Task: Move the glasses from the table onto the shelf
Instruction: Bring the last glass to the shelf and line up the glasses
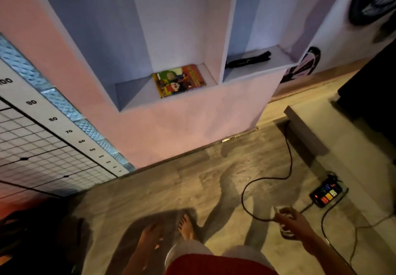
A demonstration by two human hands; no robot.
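1. Our right hand (293, 221) wraps a clear glass (284, 221) from the side, fingers curled round its wall; the glass is low at our right, over the floor, well short of the shelf.
2. Our left hand (150, 235) hangs low beside the leg, blurred; it seems to hold nothing, though we cannot tell how far the fingers are spread.
3. We judge the step in hand to be the carry; the glass should stay upright and the grip firm but not squeezing, since smooth glass slips easily.
4. The cable (287, 159) loops across the floor (171, 189) just ahead of the glass, running to a power strip (326, 193) at our right; we are barefoot, so we should step left of the loop.
5. The shelf (137, 94) is a niche set in the pink wall; a book (179, 80) lies at its right side, so the bare left part looks the better landing place.
6. A second niche to the right holds a dark object (248, 59), too blurred to name.
7. A numbered grid chart (42, 146) covers the wall at our left; a low platform (342, 137) stands at our right; the light is dim, so we should place slowly.
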